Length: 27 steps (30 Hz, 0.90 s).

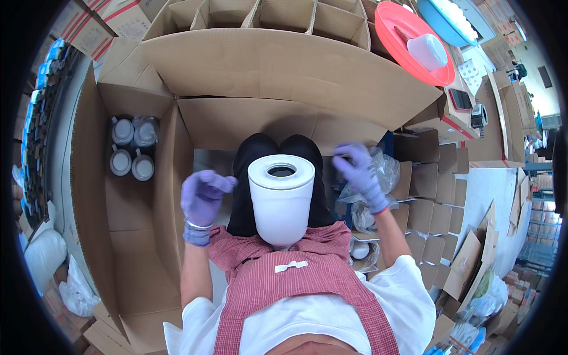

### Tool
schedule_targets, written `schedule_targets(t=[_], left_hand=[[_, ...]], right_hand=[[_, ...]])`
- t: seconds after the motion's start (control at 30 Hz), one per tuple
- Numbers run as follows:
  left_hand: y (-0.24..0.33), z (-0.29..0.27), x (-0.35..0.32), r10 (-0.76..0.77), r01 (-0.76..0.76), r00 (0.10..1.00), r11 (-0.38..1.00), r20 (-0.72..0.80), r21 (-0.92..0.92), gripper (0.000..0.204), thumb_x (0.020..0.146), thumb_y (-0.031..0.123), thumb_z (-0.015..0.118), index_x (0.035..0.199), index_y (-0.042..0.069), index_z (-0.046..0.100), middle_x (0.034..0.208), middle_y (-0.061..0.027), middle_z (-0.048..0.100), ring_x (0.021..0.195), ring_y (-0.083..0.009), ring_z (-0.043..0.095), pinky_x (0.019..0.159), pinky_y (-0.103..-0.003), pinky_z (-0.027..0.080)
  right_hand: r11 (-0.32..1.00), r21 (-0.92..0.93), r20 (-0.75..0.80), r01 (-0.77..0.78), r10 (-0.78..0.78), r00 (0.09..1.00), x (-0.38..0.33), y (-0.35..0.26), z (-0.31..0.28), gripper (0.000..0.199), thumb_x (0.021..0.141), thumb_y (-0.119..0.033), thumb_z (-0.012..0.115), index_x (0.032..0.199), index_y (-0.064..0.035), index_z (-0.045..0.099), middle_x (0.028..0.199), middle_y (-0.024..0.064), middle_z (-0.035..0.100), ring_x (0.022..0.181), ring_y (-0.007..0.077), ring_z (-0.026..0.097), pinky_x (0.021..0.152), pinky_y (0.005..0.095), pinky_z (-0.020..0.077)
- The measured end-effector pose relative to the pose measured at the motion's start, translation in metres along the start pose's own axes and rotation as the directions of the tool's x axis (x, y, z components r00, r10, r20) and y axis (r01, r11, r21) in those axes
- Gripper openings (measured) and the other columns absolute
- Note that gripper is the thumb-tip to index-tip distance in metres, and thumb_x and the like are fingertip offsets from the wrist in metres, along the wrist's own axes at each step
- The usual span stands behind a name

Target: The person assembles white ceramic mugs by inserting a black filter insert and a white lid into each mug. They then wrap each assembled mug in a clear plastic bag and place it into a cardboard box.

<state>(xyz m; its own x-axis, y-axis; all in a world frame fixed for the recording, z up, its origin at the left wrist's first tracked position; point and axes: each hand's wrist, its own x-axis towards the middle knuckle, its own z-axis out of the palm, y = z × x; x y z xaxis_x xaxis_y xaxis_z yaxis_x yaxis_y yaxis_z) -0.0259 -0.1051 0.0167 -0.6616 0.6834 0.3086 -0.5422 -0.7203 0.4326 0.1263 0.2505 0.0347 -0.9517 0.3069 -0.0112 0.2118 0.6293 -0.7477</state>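
A white tapered container (283,207) stands upright on my lap, a round dark hole in the middle of its flat top. My left hand (205,200), in a purple glove, hovers to its left with loosely bent fingers and nothing in them. To the right of the container, my right hand (359,171) is raised in a matching glove, its fingers bent and apart. Neither hand touches the container. Just behind my right hand is a crumpled clear plastic bag (386,170); whether the glove brushes it, I cannot tell.
At my left, a deep cardboard box (133,254) holds several white mugs (120,161). Divided cartons (254,59) stand ahead and at right (425,180). A red basin (387,26) with a white cup (427,52), a blue basin (441,21) and a phone (461,99) lie far right.
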Motion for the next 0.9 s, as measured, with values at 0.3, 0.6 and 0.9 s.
schedule_targets(t=[0.3,0.6,0.9], left_hand=[[-0.013,0.056,0.079,-0.324,-0.152,0.926,0.149,0.193,0.977,0.077,0.069,0.026,0.078,0.141,0.009,0.055,0.152,-0.0165,0.042,0.141,-0.0384,0.037,0.118,-0.045,0.029],[-0.026,0.079,0.099,-0.06,0.175,0.91,0.953,-0.411,0.248,0.067,0.104,0.052,0.039,0.147,0.001,0.04,0.142,-0.0192,0.052,0.125,-0.0306,0.056,0.1,-0.04,0.049],[-0.002,0.055,0.123,-0.054,-0.506,0.752,-0.685,0.657,0.523,0.048,0.074,0.032,0.076,0.122,0.029,0.068,0.146,-0.0081,0.048,0.136,-0.0377,0.038,0.11,-0.065,0.029]], right_hand=[[0.812,0.285,-0.021,0.51,-0.527,0.85,0.026,-0.119,0.023,0.062,0.082,-0.019,0.075,0.138,-0.0041,0.052,0.136,0.0162,0.055,0.128,0.0319,0.051,0.108,0.0421,0.0414],[0.552,-0.308,-0.03,0.775,-0.82,0.572,0.084,-0.14,0.03,0.067,0.074,-0.009,0.076,0.138,-0.016,0.055,0.147,0.0242,0.038,0.129,0.0498,0.045,0.108,0.0507,0.0426],[0.968,0.216,0.376,0.126,-0.202,0.904,0.135,-0.172,-0.051,0.039,0.091,-0.023,0.066,0.123,-0.0026,0.058,0.116,0.0143,0.064,0.105,0.0253,0.063,0.092,0.0348,0.0498]])
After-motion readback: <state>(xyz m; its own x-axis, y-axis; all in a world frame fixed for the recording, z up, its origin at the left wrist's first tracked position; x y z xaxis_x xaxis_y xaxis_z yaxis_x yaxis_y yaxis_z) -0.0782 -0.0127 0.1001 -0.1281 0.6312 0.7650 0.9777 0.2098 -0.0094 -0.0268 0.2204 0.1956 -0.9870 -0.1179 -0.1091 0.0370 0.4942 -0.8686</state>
